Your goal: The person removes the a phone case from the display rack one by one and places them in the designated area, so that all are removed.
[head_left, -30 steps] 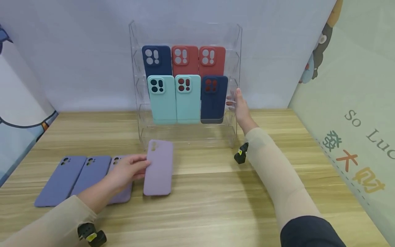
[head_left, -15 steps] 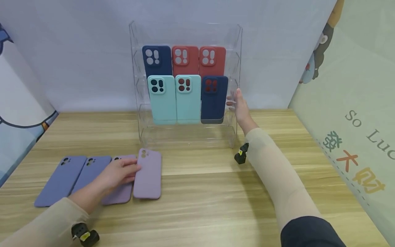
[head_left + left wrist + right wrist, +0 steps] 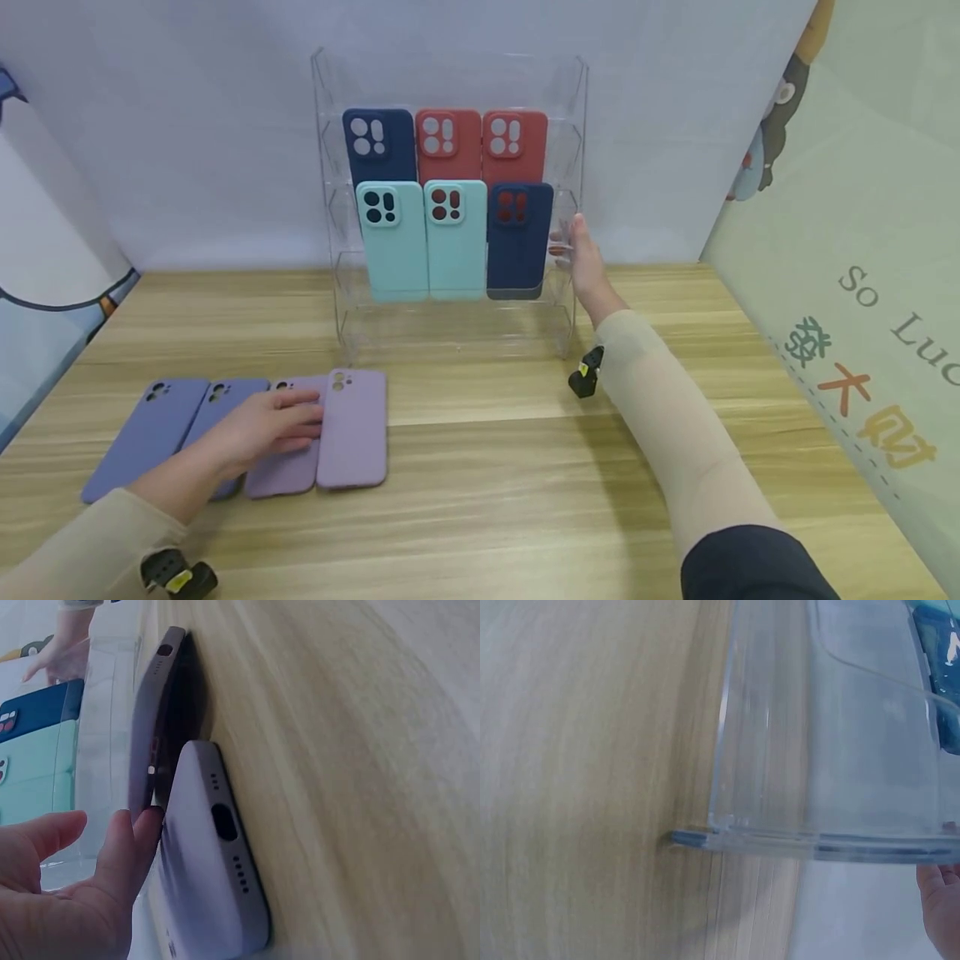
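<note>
My left hand point(image 3: 262, 425) lies over the row of phone cases, its fingertips at the left edge of the light purple phone case point(image 3: 352, 429). In the left wrist view, that case point(image 3: 150, 727) shows tilted beyond my fingertips, thumb apart from the fingers. Partly under the hand is another purple case point(image 3: 281, 475). My right hand point(image 3: 588, 262) holds the right side of the clear display rack point(image 3: 457, 325), thumb upward at the front and fingers seen through the panel. At the right wrist view's edge, part of this hand point(image 3: 941, 900) shows beside the rack's side panel point(image 3: 817, 844).
Two blue-violet phone cases point(image 3: 146, 442) lie at the left of the row. The rack carries a navy case point(image 3: 381, 146), two red cases point(image 3: 450, 133), two mint cases point(image 3: 393, 258) and another navy case point(image 3: 519, 246). A white cloth point(image 3: 225, 167) hangs behind the wooden table point(image 3: 480, 517).
My left hand has brought the light purple case left and down beside the row, and its grip has loosened. My right hand has stayed on the rack.
</note>
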Tool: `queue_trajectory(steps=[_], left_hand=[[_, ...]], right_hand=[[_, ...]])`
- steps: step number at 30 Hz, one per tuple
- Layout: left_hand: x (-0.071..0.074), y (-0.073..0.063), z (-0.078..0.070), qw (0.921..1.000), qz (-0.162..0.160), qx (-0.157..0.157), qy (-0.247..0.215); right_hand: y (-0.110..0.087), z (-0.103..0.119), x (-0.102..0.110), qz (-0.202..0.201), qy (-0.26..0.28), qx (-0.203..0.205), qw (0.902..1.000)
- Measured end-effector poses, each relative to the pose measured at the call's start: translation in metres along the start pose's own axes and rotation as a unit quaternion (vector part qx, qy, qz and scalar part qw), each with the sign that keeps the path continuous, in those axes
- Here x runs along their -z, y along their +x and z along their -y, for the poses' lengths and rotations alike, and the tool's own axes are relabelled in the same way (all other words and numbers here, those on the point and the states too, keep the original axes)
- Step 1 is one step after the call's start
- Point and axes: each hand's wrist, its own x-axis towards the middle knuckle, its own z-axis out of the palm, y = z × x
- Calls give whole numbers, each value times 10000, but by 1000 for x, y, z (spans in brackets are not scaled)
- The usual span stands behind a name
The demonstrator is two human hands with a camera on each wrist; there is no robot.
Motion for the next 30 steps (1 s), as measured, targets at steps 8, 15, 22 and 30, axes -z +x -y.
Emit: queue_trajectory(steps=[8,15,22,30], left_hand=[[18,-9,-6,9994,-3,-345,-21],[16,-10,-28,9947,-259,-977,195],[-11,3,-69,9731,-1105,-1892,713],[-19,39,-100,9327,-2022,-2850,890]], right_hand=[[0,1,-2,-90,60,-30,9999],[-2,5,0,-65,-7,-70,10000],[-18,30,-3,70,-44,-33,10000],[-10,13,-1,31,2,-122,9999]])
